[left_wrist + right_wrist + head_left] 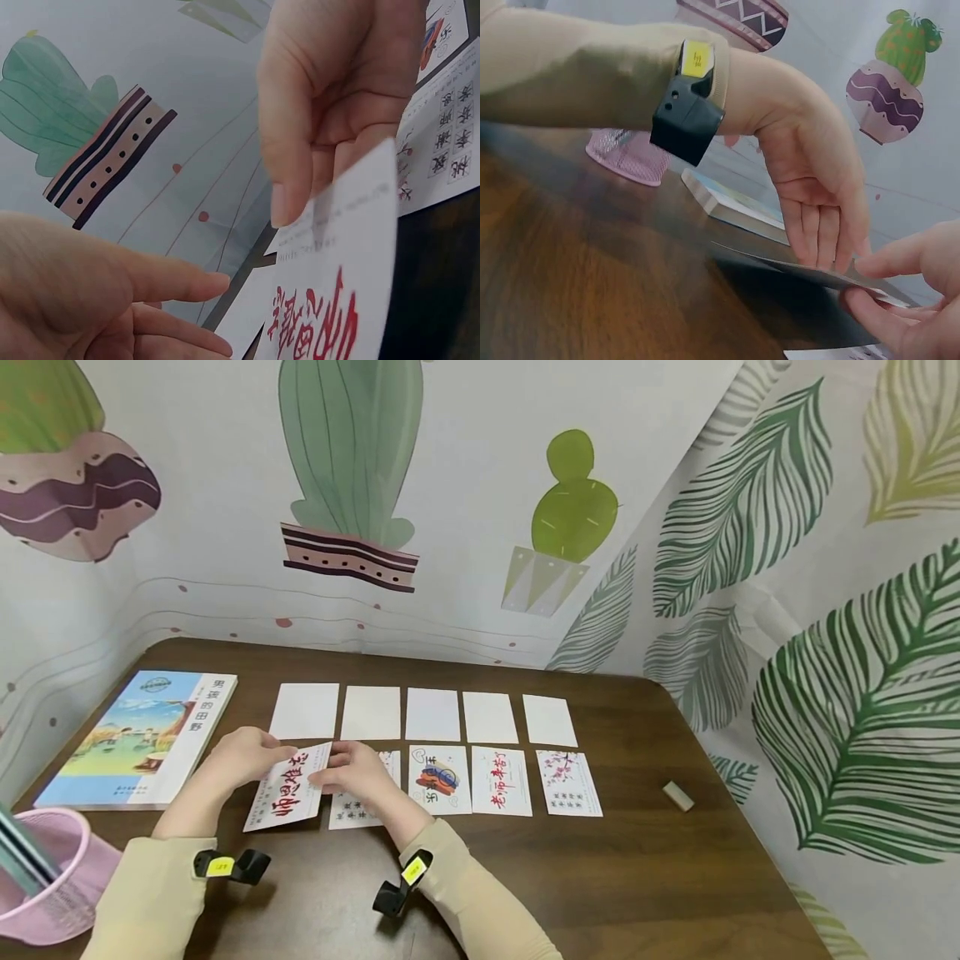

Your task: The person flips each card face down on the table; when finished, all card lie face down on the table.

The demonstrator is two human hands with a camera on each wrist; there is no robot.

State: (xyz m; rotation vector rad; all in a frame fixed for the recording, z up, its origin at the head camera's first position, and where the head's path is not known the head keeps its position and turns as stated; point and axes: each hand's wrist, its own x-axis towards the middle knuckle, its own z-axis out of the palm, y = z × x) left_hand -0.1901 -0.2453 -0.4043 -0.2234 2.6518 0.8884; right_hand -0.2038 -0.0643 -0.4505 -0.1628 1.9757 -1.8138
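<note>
A white card with red brush writing [288, 789] is lifted at a tilt above the brown table [615, 877], left of a row of printed cards. My right hand [352, 770] pinches its right edge between thumb and fingers; the left wrist view shows that hand [330, 97] with the thumb on the card [345, 300]. My left hand [243, 757] is at the card's upper left corner. In the right wrist view its fingers [821, 232] lie straight, their tips touching the card [810, 274]. Part of the neighbouring card is hidden under my right hand.
A row of blank white cards [371, 712] lies behind a row of printed cards [501, 781]. A picture book [142, 735] sits at the left, a pink mesh basket [52, 877] at the front left corner, and a small eraser [677, 795] to the right.
</note>
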